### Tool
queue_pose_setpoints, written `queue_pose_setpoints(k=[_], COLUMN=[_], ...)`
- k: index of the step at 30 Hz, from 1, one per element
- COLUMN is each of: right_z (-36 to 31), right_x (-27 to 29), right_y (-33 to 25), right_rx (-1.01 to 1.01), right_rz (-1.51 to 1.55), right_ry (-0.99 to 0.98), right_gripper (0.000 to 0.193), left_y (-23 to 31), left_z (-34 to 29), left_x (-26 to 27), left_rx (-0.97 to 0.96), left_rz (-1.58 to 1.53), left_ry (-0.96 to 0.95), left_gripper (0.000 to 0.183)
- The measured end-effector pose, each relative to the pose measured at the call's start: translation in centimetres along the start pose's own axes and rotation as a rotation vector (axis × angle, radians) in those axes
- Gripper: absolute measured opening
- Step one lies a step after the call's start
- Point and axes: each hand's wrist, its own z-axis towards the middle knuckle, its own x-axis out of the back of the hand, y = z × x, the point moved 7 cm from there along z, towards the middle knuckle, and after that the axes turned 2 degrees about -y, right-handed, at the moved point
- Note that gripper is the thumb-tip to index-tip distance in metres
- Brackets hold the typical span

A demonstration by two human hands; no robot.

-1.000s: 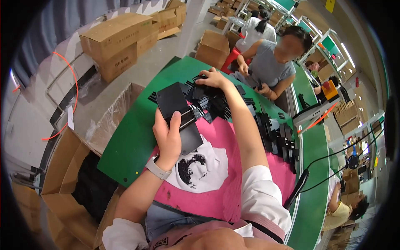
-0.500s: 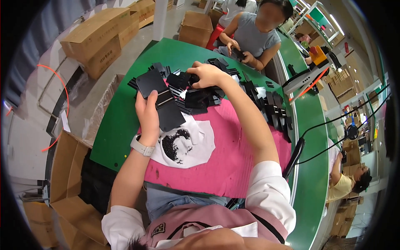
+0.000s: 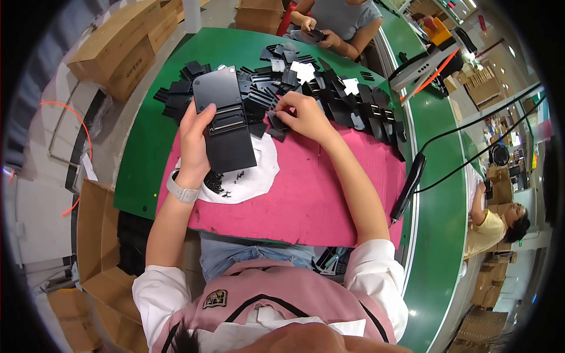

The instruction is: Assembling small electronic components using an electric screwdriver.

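My left hand (image 3: 193, 144) is closed on a black hinged plate (image 3: 229, 150), two flat panels joined by a middle band with shiny metal rods. The thumb lies on its face near the band. To the right, the fingers of my right hand (image 3: 307, 117) pinch a small black flat piece (image 3: 276, 122) at the near edge of a heap of black parts (image 3: 262, 100). Below the plate, a white cloth (image 3: 259, 170) carries many tiny black bits (image 3: 213, 182), too small to name. The plate hides part of the cloth, which lies on a pink mat (image 3: 294, 206).
A black pen-shaped power screwdriver (image 3: 410, 187) with a cable lies at the mat's right edge. More black parts (image 3: 353, 109) spread across the green table (image 3: 138, 170). An open carton (image 3: 97, 235) stands at the left. Across the table, a co-worker (image 3: 347, 23) holds a dark part.
My right hand has come out of the heap toward me with a small black piece. The left hand has turned the hinged plate more upright. The whole view has shifted.
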Motion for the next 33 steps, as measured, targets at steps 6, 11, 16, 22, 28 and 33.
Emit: queue_pose_setpoints(k=[6, 11, 16, 22, 28, 33], right_z=[0.2, 2.8, 1.8, -6.4, -9.0, -9.1], right_x=[1.2, -1.2, 0.0, 7.5, 4.4, 4.5], right_y=[1.1, -1.1, 0.7, -4.9, -9.9, -6.9], right_rx=[-0.167, 0.073, -0.163, -0.049, 0.365, 0.187], right_rz=[0.040, -0.214, -0.228, 0.071, -0.093, 0.159], right_ry=[0.180, 0.203, 0.154, 0.623, 0.306, 0.123], right_gripper=[0.019, 0.036, 0.027, 0.020, 0.022, 0.023], left_y=[2.8, 1.6, -2.2, -5.1, -7.0, -7.9], left_z=[0.9, 2.2, 1.0, -2.7, -4.7, -4.8], left_x=[-2.7, -4.2, -6.8, -6.9, -8.2, -7.6], left_rx=[-0.007, 0.032, 0.224, 0.403, 0.452, 0.464], left_rz=[-0.113, 0.024, -0.095, -0.044, -0.012, 0.043], left_ry=[-0.075, -0.113, -0.281, -0.302, -0.315, -0.351], left_gripper=[0.026, 0.025, 0.029, 0.035, 0.039, 0.040])
